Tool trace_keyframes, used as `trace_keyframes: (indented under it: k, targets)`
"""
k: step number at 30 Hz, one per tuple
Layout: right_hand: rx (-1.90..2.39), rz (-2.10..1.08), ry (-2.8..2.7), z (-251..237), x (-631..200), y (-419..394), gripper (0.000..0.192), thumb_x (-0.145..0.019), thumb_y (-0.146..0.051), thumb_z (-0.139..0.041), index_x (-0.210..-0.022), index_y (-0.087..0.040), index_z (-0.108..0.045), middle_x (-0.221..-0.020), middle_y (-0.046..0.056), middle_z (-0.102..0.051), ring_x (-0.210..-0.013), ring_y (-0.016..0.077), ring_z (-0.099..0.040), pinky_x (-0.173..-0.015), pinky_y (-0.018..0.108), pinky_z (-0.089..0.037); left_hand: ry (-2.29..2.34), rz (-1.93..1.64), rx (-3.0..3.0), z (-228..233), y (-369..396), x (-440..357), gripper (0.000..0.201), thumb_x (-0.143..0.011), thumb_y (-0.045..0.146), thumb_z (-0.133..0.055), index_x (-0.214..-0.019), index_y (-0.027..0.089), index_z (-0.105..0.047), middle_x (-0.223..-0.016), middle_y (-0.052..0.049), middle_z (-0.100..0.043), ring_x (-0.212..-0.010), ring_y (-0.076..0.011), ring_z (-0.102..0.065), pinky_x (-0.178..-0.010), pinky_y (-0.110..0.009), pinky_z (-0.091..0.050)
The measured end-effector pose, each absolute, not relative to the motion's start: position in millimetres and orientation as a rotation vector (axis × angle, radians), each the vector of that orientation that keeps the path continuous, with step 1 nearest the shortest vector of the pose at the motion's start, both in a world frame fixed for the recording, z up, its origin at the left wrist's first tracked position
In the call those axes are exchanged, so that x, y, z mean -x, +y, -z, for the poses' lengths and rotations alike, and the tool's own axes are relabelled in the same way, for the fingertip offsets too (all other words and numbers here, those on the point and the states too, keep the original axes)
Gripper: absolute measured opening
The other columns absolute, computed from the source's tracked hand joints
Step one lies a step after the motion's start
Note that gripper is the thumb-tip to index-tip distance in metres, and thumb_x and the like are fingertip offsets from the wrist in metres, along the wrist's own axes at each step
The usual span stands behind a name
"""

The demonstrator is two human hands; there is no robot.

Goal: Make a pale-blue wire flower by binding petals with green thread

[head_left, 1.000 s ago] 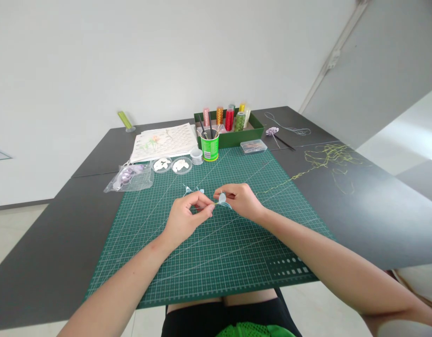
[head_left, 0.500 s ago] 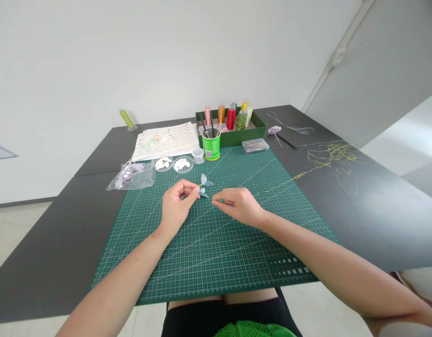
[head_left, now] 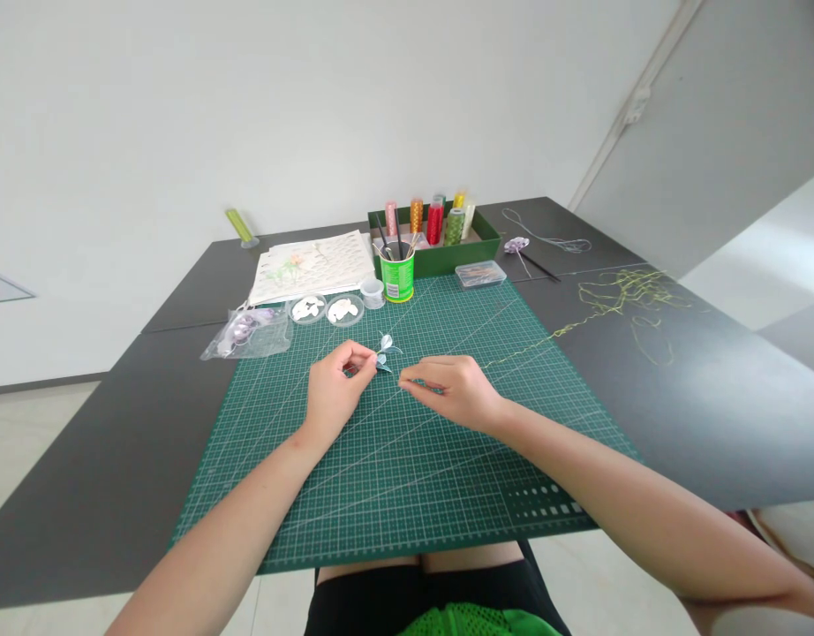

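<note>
My left hand [head_left: 334, 389] pinches a small cluster of pale blue translucent petals [head_left: 384, 352] just above the green cutting mat [head_left: 407, 477]. My right hand [head_left: 455, 389] is a little to the right of it, fingers pinched together on what looks like a thin thread; the thread itself is too fine to make out. A yellow-green thread [head_left: 619, 300] trails from near my right hand across the mat to a loose tangle on the dark table at the right.
Behind the mat stand a green can of tools [head_left: 397, 272], two small dishes of white pieces [head_left: 326, 309], a plastic bag [head_left: 246, 332], pattern sheets [head_left: 312, 263], a green box of thread spools [head_left: 433, 231] and a clear case [head_left: 480, 275].
My hands have drawn apart. The petal cluster went from between both hands into the left hand alone and sits a little further from me; the right hand slid right, pinched.
</note>
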State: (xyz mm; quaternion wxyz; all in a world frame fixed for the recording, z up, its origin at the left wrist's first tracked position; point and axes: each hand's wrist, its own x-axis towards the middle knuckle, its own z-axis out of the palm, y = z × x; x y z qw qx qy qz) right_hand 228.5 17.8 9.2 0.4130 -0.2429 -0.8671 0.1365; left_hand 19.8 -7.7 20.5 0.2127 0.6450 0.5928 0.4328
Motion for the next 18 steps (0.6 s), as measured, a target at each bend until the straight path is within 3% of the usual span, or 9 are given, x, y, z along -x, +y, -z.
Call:
trace_keyframes:
  k: [9,18]
  targets:
    - [0.629,-0.306,-2.159,-20.0,-232.8,19.9,0.021,-0.099,-0.025,-0.058,-0.089,-0.017,-0.075,-0.067,0.001,-0.070,-0.056,0.0094,-0.060,-0.054,0.021,-0.044,1.673,-1.020,-2.016,-19.9,-7.2,-20.6,0.010,-0.088,0.025,-0.062,-0.081,0.024,-0.069,-0.080,0.001,-0.075,-0.078,-0.0182,-0.066,-0.074,-0.029,-0.048]
    - [0.638,-0.238,-2.138,-21.8,-235.6,23.5,0.022,-0.099,-0.024,-0.057,-0.088,-0.018,-0.075,-0.064,0.000,-0.067,-0.054,0.0094,-0.058,-0.054,0.021,-0.043,1.604,-0.849,-2.287,-15.6,-13.5,-27.7,0.013,-0.088,0.021,-0.065,-0.076,0.024,-0.067,-0.081,0.002,-0.075,-0.086,-0.0215,-0.064,-0.086,-0.038,-0.041]
